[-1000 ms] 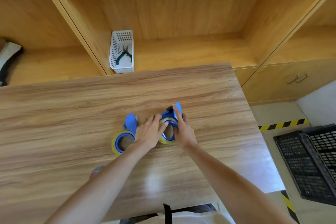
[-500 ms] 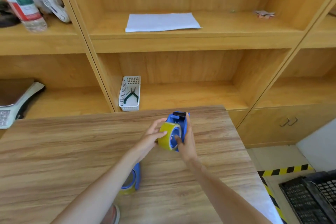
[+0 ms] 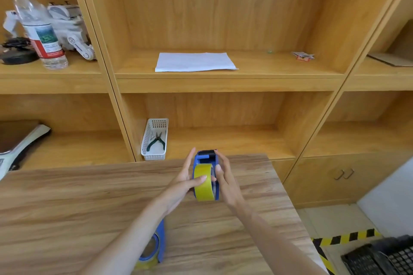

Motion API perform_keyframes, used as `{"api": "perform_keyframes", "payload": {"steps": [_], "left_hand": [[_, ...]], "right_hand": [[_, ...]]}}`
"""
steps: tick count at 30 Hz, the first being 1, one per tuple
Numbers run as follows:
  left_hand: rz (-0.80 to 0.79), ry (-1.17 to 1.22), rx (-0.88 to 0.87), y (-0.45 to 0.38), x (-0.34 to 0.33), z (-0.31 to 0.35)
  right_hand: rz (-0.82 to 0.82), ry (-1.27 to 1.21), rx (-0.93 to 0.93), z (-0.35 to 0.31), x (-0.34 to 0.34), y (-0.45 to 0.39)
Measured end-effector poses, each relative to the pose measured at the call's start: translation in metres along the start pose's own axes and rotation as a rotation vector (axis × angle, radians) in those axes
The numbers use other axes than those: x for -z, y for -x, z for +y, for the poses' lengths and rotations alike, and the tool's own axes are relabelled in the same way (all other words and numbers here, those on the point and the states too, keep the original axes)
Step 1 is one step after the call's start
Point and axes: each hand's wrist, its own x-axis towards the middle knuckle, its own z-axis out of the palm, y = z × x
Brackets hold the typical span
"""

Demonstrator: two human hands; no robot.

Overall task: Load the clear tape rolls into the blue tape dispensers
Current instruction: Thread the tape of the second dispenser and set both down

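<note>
I hold a blue tape dispenser point(image 3: 206, 158) upright above the wooden table point(image 3: 67, 203), with a yellowish clear tape roll point(image 3: 204, 185) sitting in it. My left hand point(image 3: 183, 183) presses against the roll's left face, thumb laid across its outer band. My right hand point(image 3: 225, 181) clamps the dispenser's right side, fingers pointing up along it. A second blue dispenser with a tape roll point(image 3: 154, 248) lies on the table near me, partly hidden by my left forearm.
Wooden shelves stand behind the table. A white basket point(image 3: 147, 140) with pliers point(image 3: 157, 140) sits on the lower shelf. A sheet of paper point(image 3: 194, 61) lies above it. A water bottle point(image 3: 39, 27) stands upper left. A black crate point(image 3: 380, 257) is on the floor at right.
Both hands lifted the dispenser with its roll off the table and turned it upright. The camera tilted upward, showing more shelving. The second dispenser stayed on the table.
</note>
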Motion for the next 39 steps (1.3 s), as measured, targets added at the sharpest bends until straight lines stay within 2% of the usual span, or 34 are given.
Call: {"api": "perform_keyframes", "payload": {"steps": [5, 12, 16, 25, 31, 39], "left_hand": [[0.049, -0.049, -0.054, 0.003, 0.001, -0.009], [0.070, -0.286, -0.101, 0.011, 0.004, -0.016], [0.079, -0.378, -0.134, 0.013, 0.001, -0.021], [0.132, -0.379, -0.147, 0.013, -0.006, -0.024], [0.074, -0.255, -0.122, 0.013, -0.006, -0.028], [-0.052, -0.177, 0.003, 0.015, 0.004, -0.027]], "right_hand": [[0.046, 0.176, 0.076, -0.005, 0.002, -0.012], [-0.058, 0.403, -0.077, -0.020, 0.009, -0.036], [-0.035, 0.439, -0.120, -0.023, 0.006, -0.036], [-0.013, 0.741, 0.045, -0.013, 0.002, -0.031], [0.018, 0.761, 0.033, -0.007, 0.003, -0.030], [-0.018, 0.821, -0.008, -0.013, 0.000, -0.035]]}}
